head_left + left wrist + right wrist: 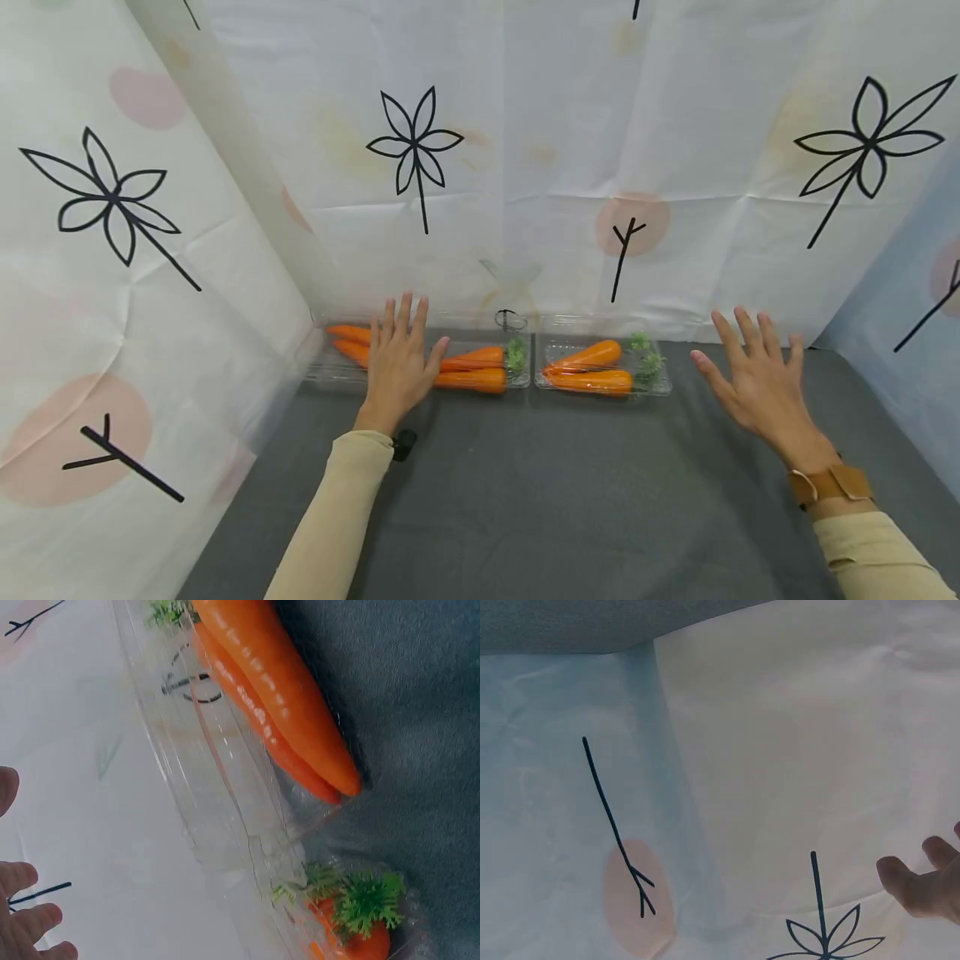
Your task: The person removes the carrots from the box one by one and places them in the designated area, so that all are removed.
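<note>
A person's left hand (397, 358), fingers spread, hovers over a clear tray of carrots (480, 371) at the back of a grey table (555, 500). The right hand (753, 379), also spread and holding nothing, hangs beside a second carrot tray (600, 367).

Soft, even, bright light fills all views, with only faint shadows. The head view bends at its edges. The left wrist view is slightly blurred, with glare on the clear plastic tray (217, 802).
</note>
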`<control>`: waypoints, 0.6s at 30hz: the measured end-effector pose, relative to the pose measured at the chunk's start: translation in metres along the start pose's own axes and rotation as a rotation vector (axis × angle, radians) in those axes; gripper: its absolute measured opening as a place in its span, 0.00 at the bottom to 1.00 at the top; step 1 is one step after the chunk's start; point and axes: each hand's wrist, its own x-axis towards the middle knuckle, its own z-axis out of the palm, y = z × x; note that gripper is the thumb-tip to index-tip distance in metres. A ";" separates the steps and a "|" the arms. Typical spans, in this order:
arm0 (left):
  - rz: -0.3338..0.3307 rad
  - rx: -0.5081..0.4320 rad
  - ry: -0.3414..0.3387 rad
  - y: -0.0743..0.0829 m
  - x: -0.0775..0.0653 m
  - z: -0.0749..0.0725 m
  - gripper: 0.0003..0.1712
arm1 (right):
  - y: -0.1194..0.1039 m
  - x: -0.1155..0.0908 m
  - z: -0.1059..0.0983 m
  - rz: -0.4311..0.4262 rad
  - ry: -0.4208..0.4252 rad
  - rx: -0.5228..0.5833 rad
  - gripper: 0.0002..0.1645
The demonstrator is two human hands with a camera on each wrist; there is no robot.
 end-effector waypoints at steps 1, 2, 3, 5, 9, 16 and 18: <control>0.006 -0.018 0.016 0.002 -0.002 0.001 0.42 | -0.002 -0.001 0.001 -0.008 0.018 0.014 0.44; 0.013 -0.042 0.035 0.003 -0.003 0.001 0.41 | -0.004 -0.003 0.002 -0.014 0.035 0.030 0.43; 0.019 -0.069 0.048 0.006 -0.005 0.002 0.41 | -0.006 -0.004 0.003 -0.019 0.050 0.051 0.41; 0.031 -0.122 0.077 0.011 -0.008 0.004 0.39 | -0.010 -0.009 0.004 -0.017 0.059 0.098 0.39; 0.025 -0.248 0.105 0.027 -0.015 0.011 0.34 | -0.019 -0.020 0.008 0.033 -0.005 0.233 0.37; -0.079 -0.659 -0.007 0.063 -0.032 0.025 0.20 | -0.029 -0.033 0.023 0.260 -0.221 0.446 0.44; -0.141 -0.780 -0.077 0.072 -0.036 0.030 0.18 | -0.031 -0.035 0.029 0.341 -0.284 0.490 0.47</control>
